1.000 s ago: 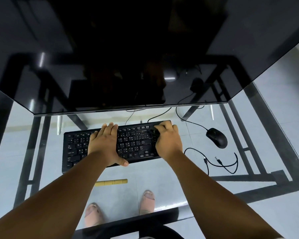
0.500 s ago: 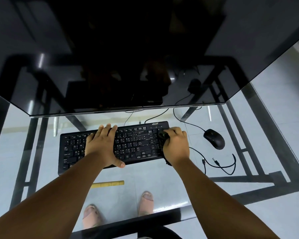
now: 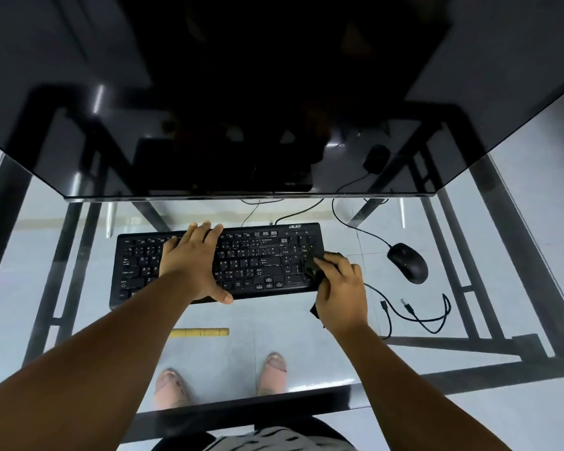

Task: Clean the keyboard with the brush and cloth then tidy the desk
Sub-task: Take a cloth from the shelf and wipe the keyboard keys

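Keyboard [image 3: 267, 258] sits on the glass counter [image 3: 306, 323] under the monitor [image 3: 274, 92], left hand [image 3: 194, 263] spread flat across its middle keys. Right hand [image 3: 341, 288] pinches a dark cloth [image 3: 315, 263] against the keyboard's right end. Mouse [image 3: 407, 262] and loose cable [image 3: 420, 317] lie to the right.

desk: clear glass top [image 3: 306, 323] on black metal frame [image 3: 515, 265], beneath both hands | monitor: large dark glossy screen [image 3: 274, 92] beyond the hands | floor: pale grey tiles [image 3: 534, 411] seen through the glass | light: streaky reflections on screen
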`<act>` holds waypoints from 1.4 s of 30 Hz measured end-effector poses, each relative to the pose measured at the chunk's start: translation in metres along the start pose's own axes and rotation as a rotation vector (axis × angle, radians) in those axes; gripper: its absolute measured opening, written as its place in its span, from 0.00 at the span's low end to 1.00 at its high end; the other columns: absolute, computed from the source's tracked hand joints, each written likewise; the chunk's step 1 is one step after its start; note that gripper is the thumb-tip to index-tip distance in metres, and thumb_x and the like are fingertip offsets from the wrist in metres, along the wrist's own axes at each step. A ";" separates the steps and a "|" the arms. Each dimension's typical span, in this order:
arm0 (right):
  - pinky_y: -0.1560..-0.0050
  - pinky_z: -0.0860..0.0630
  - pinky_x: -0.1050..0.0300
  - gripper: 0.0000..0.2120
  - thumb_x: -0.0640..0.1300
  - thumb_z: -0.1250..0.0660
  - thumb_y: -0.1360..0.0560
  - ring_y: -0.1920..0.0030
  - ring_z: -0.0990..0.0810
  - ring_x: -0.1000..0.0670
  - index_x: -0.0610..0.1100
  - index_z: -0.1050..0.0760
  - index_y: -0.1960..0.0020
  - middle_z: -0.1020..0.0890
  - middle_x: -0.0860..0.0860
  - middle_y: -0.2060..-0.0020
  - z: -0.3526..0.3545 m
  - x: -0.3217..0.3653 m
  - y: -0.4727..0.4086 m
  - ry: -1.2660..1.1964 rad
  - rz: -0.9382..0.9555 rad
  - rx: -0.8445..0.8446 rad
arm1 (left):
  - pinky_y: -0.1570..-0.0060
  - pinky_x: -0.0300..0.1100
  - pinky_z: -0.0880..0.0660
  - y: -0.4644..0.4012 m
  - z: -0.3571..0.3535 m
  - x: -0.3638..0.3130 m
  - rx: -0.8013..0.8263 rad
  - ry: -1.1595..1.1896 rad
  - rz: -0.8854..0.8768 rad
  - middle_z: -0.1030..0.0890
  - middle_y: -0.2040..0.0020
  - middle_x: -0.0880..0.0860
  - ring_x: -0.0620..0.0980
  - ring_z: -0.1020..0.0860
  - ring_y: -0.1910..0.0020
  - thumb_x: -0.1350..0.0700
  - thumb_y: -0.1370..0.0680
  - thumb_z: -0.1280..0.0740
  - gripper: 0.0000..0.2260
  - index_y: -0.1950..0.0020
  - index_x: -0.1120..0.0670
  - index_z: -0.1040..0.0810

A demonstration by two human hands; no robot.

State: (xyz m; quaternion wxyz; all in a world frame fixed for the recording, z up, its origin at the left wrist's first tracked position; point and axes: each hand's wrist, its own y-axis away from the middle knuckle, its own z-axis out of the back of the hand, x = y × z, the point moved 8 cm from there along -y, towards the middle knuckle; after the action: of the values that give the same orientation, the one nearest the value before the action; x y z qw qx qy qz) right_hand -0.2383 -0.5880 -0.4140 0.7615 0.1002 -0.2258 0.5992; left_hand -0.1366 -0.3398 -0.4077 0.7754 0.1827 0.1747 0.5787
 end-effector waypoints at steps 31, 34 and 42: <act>0.49 0.21 0.52 0.21 0.43 0.44 0.30 0.49 0.26 0.48 0.49 0.17 0.44 0.20 0.52 0.46 -0.019 0.040 0.001 -0.091 0.316 0.223 | 0.25 0.56 0.52 0.002 -0.008 0.004 -0.014 0.045 0.007 0.57 0.19 0.48 0.50 0.57 0.21 0.33 0.44 0.22 0.64 0.21 0.46 0.60; 0.46 0.23 0.52 0.20 0.41 0.40 0.29 0.48 0.26 0.46 0.46 0.20 0.40 0.21 0.50 0.44 -0.033 0.063 0.007 -0.101 0.323 0.239 | 0.25 0.57 0.53 0.002 -0.010 0.005 -0.012 0.050 0.006 0.58 0.20 0.47 0.50 0.58 0.21 0.33 0.44 0.22 0.64 0.21 0.46 0.61; 0.53 0.20 0.53 0.20 0.44 0.41 0.30 0.49 0.26 0.48 0.48 0.17 0.43 0.21 0.53 0.46 -0.031 0.061 0.004 -0.077 0.338 0.214 | 0.24 0.57 0.53 0.001 -0.014 0.007 -0.007 0.067 -0.002 0.60 0.20 0.47 0.49 0.60 0.21 0.33 0.43 0.23 0.64 0.21 0.45 0.62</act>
State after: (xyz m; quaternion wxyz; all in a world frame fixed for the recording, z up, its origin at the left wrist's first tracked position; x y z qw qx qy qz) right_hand -0.2243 -0.5210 -0.4137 0.6261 0.1640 -0.2033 0.7347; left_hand -0.1420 -0.3322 -0.4201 0.7703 0.1602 0.1986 0.5844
